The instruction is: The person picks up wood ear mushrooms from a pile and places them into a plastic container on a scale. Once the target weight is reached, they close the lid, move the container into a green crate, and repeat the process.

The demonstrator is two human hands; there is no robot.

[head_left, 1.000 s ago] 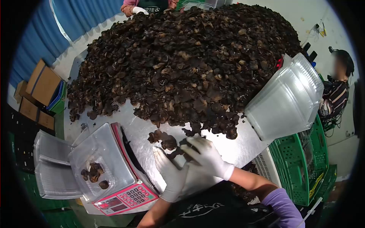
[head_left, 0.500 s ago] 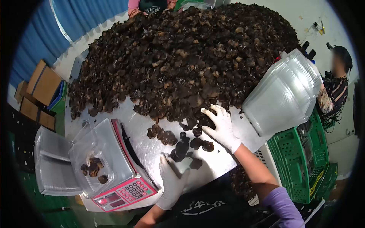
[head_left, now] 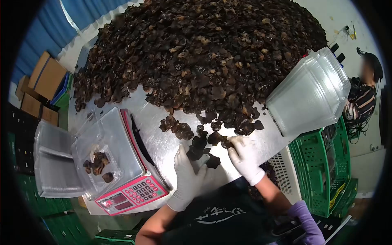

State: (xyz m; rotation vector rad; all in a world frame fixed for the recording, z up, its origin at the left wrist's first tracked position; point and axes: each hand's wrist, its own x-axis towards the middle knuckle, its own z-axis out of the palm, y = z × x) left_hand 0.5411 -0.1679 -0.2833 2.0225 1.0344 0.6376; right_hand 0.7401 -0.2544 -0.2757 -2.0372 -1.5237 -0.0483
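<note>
Both of my hands wear white gloves. My left hand (head_left: 187,179) rests low over the metal table, its thumb apart from its fingers, beside a few loose dark wood ear mushrooms (head_left: 199,143). To the right, the fingers of my right hand (head_left: 246,159) are bent at the edge of a wood ear mushroom (head_left: 225,141) and appear to pinch it. Beyond both hands rises a large heap of wood ear mushrooms (head_left: 204,61). On the scale (head_left: 136,192) at the left sits an open clear plastic box (head_left: 116,173) with several mushroom pieces inside.
Stacked clear containers (head_left: 308,96) lean at the table's right edge, above green crates (head_left: 308,171). More clear lids or trays (head_left: 53,163) stand left of the scale. Cardboard boxes (head_left: 47,81) are by the blue curtain. A person (head_left: 361,92) is at the far right.
My right hand has drawn back from the heap's edge toward me, to the loose pieces. My left hand has shifted slightly up and right. The view has tilted down.
</note>
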